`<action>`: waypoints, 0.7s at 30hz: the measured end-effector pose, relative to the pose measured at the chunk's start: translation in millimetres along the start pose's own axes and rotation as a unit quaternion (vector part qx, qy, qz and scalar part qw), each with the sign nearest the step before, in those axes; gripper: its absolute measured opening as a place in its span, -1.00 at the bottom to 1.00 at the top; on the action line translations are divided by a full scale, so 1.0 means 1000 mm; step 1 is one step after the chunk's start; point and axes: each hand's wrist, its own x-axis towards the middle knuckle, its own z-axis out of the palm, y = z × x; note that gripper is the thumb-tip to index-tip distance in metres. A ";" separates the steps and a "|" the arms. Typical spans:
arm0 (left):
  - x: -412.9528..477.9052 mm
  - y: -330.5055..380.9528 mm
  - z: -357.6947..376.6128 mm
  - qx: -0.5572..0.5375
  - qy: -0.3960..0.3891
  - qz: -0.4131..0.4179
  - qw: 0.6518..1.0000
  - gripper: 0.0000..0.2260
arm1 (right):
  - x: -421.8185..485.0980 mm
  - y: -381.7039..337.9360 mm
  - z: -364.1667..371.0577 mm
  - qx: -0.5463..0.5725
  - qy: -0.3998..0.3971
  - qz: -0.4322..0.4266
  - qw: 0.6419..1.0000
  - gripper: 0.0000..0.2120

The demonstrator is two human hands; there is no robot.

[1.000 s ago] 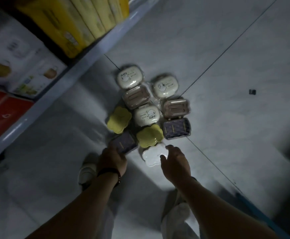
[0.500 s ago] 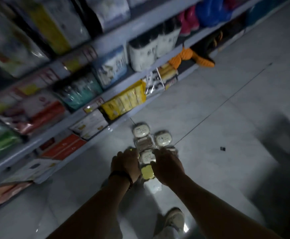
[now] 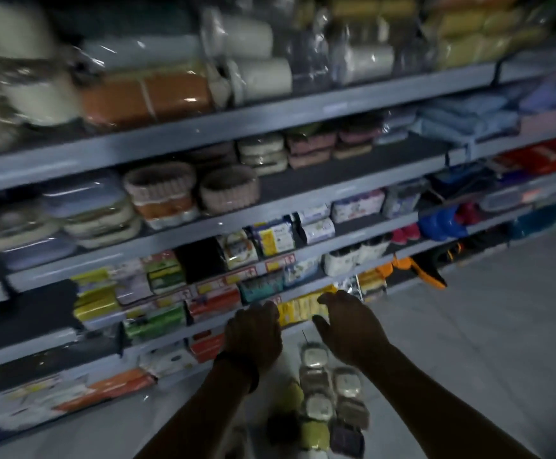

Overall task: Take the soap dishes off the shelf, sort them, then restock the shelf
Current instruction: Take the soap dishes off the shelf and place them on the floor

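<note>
Head camera: I see both arms raised in front of the grey store shelving (image 3: 270, 223), dim and motion-blurred. The left hand (image 3: 253, 336) is curled into a loose fist with a dark band at the wrist; I cannot tell whether it holds anything. The right hand (image 3: 349, 326) is spread, fingers apart, gripping nothing. Beyond the hands, yellow packets (image 3: 303, 309) sit at the front edge of a low shelf. The soap dishes (image 3: 319, 402) lie clustered on the pale tiled floor (image 3: 485, 359), below and between the forearms, near the foot of the shelving: cream lidded ones, brownish clear ones, yellow-green ones and a dark one at the near end. Higher shelves carry woven baskets (image 3: 190, 190), wrapped tubs and folded cloths. Red-and-yellow price tags (image 3: 256, 273) line the shelf edges, but I can read no writing or brand on them.
</note>
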 end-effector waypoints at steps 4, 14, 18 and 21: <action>0.010 -0.025 -0.049 -0.067 0.060 -0.034 0.995 -0.38 | 0.025 -0.038 -0.053 0.025 -0.006 -0.012 1.000 -0.60; 0.093 -0.077 -0.103 -0.304 0.057 -0.123 0.943 -0.47 | 0.125 -0.125 -0.072 0.258 -0.023 0.082 0.962 -0.66; 0.154 -0.109 -0.072 -0.439 0.044 -0.139 0.887 -0.28 | 0.171 -0.150 -0.068 0.249 0.004 0.097 0.964 -0.60; 0.201 -0.133 -0.038 -0.512 0.029 -0.169 0.842 -0.18 | 0.207 -0.160 -0.064 0.274 0.029 0.128 0.953 -0.58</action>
